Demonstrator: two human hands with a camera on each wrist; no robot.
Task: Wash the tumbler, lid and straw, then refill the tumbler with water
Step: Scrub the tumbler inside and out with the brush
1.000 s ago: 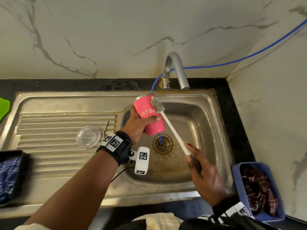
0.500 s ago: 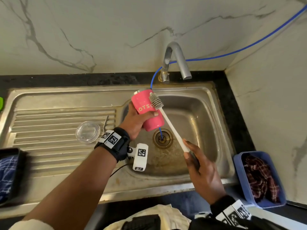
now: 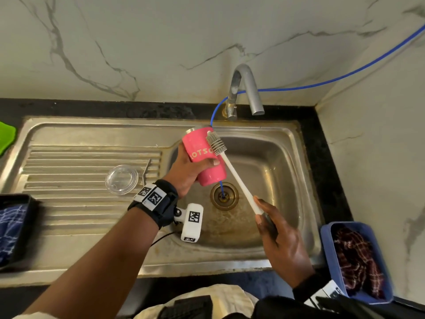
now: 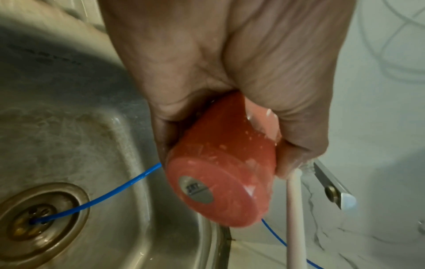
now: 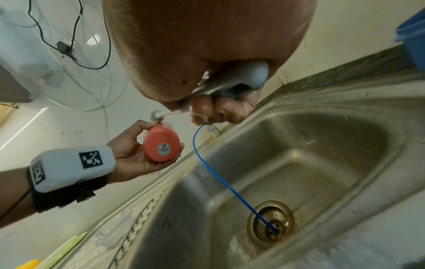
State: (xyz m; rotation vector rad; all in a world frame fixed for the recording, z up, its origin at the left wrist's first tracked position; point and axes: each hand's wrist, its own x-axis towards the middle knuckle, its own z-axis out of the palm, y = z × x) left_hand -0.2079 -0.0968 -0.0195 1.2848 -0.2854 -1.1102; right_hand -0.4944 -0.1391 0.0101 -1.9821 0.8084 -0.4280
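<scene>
Left hand (image 3: 186,171) fingers wrap the tilted pink tumbler (image 3: 204,157) above the sink (image 3: 276,162); right hand (image 3: 279,240) fingers clamp a bottle brush (image 3: 232,171) at four o'clock. Scrubbing well likely means rotating the tumbler against the bristles.

This is a home kitchen: a stainless steel sink (image 3: 287,134) with a ribbed draining board (image 3: 69,169) at 9 o'clock is set in a black countertop (image 3: 115,109), a curved metal tap (image 3: 246,88) stands at 12 o'clock, and marble-patterned wall panels (image 3: 138,42) rise behind.
</scene>
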